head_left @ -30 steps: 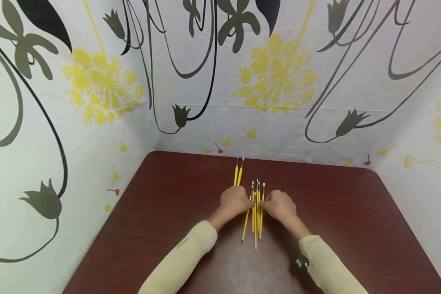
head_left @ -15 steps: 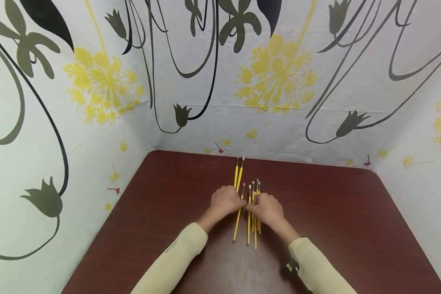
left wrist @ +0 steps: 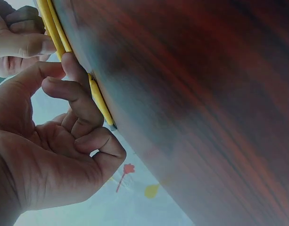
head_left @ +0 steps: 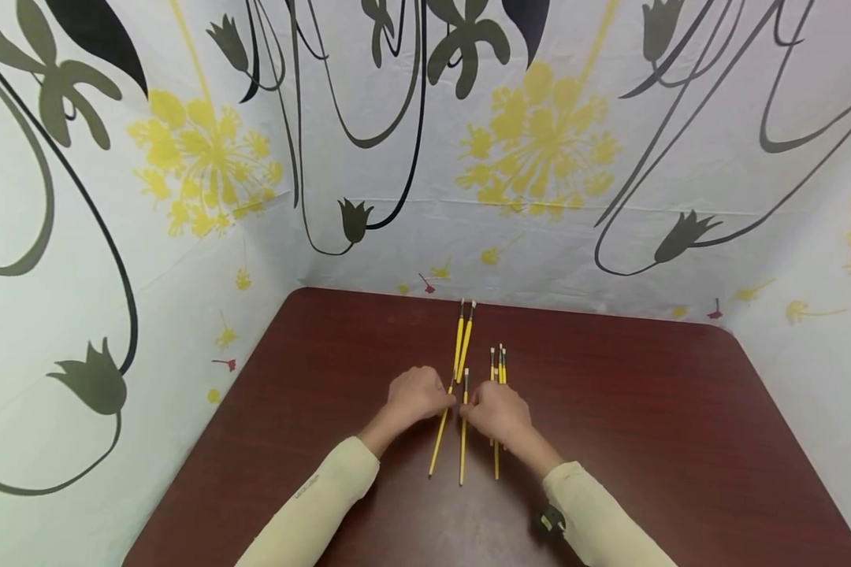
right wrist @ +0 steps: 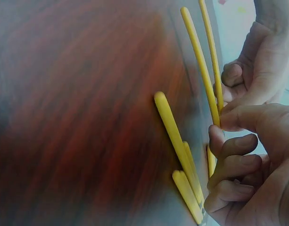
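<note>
My left hand [head_left: 418, 395] pinches a slim yellow paintbrush [head_left: 437, 445] between thumb and forefinger, its bristle end pointing away from me. Close on its right, my right hand [head_left: 498, 411] pinches a second yellow paintbrush [head_left: 462, 453] by its upper handle. The two hands almost meet fingertip to fingertip, and both brushes slant along the table. In the right wrist view the right hand's brush [right wrist: 199, 56] runs beside the left hand's brush [right wrist: 211, 42]. Several more paintbrushes [head_left: 496, 466] lie under and behind the right hand, partly hidden by it.
Two yellow paintbrushes [head_left: 459, 339] lie side by side toward the far edge, just beyond the left hand. A dark red wooden table [head_left: 645, 409] carries everything. Floral-patterned sheeting [head_left: 411, 181] stands along its back and sides.
Both hands have moved left, each with a brush. The left hand's brush came away from the bunch first; the right hand then drew another one out toward the left.
</note>
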Motion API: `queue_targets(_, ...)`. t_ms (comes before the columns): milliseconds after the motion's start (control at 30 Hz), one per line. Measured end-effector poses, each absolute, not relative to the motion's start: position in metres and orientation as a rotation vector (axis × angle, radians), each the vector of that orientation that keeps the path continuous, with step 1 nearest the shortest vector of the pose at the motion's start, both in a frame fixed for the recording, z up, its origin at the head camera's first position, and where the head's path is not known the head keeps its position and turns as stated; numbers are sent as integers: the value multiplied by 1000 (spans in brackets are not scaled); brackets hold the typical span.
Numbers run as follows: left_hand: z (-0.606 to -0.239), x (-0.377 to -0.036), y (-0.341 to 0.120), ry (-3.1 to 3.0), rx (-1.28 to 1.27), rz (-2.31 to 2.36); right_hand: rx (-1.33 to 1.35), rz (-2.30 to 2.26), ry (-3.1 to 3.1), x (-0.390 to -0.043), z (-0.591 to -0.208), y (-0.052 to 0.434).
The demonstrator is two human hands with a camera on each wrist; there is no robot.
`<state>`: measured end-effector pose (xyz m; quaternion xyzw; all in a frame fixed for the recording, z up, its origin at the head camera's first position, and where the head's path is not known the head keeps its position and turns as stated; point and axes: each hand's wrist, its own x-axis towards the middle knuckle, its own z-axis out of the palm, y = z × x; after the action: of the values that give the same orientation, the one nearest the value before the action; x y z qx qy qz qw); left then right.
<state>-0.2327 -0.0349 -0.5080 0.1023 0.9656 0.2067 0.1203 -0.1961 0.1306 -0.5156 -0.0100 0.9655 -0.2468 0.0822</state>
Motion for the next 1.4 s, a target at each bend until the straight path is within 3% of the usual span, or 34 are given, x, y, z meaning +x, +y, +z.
queue_targets(667, -509, -223, -42, 2750, 422, 453, -91, -611, 2916, -189, -525, 118)
queue_targets(1400, -509, -222, -43, 2740, 394, 499, -188, -687, 2893, -188, -527, 117)
